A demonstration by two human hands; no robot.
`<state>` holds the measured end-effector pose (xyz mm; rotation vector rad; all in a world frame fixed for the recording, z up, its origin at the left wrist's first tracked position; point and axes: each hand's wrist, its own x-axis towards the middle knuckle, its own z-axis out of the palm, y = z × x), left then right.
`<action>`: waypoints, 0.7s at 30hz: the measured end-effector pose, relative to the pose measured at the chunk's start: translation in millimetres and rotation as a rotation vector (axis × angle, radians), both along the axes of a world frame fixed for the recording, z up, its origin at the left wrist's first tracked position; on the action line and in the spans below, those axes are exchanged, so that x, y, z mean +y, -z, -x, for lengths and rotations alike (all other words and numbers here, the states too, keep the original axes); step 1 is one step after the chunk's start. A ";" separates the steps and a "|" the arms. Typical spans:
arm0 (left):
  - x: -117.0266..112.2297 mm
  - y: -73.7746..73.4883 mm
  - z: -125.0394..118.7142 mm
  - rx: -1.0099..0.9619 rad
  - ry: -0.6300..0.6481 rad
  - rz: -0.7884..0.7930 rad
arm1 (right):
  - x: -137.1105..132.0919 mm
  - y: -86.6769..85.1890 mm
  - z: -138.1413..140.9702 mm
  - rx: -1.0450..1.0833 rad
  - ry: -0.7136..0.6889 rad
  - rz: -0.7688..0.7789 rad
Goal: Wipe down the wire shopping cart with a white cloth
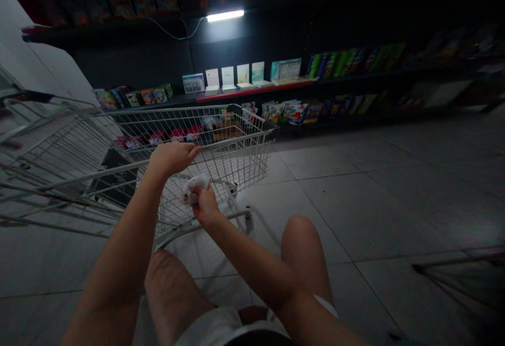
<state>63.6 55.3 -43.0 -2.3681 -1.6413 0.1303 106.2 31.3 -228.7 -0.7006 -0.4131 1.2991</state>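
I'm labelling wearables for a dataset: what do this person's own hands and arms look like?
The left hand and right hand are gloveless, with no ring, watch or bracelet discernible in the dim light. Both forearms are bare, with no sleeves, cables or markings visible.

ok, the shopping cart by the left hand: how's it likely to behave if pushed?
The shopping cart probably rolls easily: casters show beneath it. Its wire basket looks stiff, and likely light for its size, being mostly open mesh. A push at the top rail, where the left hand is, might rock it slightly.
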 end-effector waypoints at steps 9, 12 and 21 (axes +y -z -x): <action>-4.5 -1.5 10.8 0.012 -0.019 0.033 | 42.0 -25.6 -125.3 -0.868 0.625 -0.188; -4.9 -1.7 12.1 0.032 -0.007 0.030 | 35.1 23.9 -113.4 -1.429 0.454 -0.332; -10.3 -4.5 14.7 0.039 -0.022 0.028 | 24.5 -13.9 -130.9 -1.629 0.549 -0.479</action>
